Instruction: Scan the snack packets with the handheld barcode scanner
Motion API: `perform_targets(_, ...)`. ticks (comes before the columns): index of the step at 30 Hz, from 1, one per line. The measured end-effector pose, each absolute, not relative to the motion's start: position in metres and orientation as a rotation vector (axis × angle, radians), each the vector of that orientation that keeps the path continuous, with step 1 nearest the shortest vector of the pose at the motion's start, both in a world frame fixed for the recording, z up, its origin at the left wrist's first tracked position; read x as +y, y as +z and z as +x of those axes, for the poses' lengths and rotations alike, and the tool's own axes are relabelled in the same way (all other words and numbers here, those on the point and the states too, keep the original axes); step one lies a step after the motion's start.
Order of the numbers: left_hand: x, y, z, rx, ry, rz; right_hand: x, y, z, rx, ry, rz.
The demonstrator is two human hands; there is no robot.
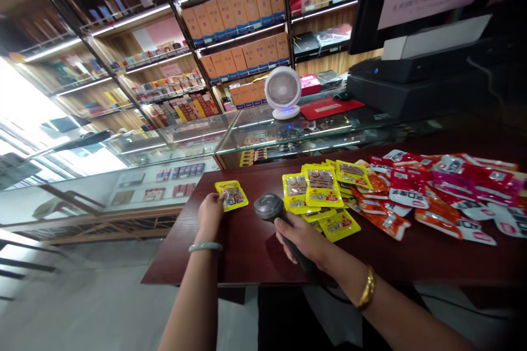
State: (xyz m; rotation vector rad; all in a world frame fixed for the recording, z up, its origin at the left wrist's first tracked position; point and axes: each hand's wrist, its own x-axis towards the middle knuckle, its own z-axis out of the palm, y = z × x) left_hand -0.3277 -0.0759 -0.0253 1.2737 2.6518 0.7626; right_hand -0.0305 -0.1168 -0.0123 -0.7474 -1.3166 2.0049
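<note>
My left hand [211, 212] has its fingers closed on the near left edge of a yellow snack packet [234, 196], which lies on the dark red table. A pale green bangle circles that wrist. In my right hand [302, 238] is a dark grey handheld barcode scanner [269, 207], its head angled left toward the packet and apart from it. My fingers wrap around its handle. Just beyond the right hand lies a heap of similar yellow snack packets [323, 185], overlapping one another. A gold bracelet is on the right wrist.
Red, orange and pink snack packets [448, 186] are piled on the right of the table [255, 263]. Behind stand a glass display counter [247, 126], a white fan [283, 90] and a dark monitor [373, 5]. A cable [461, 310] runs below the table edge.
</note>
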Motion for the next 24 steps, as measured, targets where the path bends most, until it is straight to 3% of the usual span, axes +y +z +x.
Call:
perform_targets(4,-0.083,-0.011,-0.335,2.776,0.488,1.280,-0.119,-0.013,-0.027,-1.281,1.997,-0.740)
perform_targets(7,-0.081,-0.007,-0.304,2.901,0.612,1.396,-0.118,-0.015,-0.020,-1.264,1.979,-0.738)
perform_targets(13,-0.068,-0.011,-0.192,2.157,0.696,1.806,-0.113,-0.013,0.008,-1.215,1.864,-0.759)
perform_targets(16,-0.060,-0.011,-0.155,2.108,0.704,1.816,-0.109,-0.008,0.021,-1.169,1.819,-0.803)
perform_targets(24,-0.056,-0.019,-0.155,2.113,1.017,1.597,-0.098,-0.005,0.044,-1.024,1.743,-0.891)
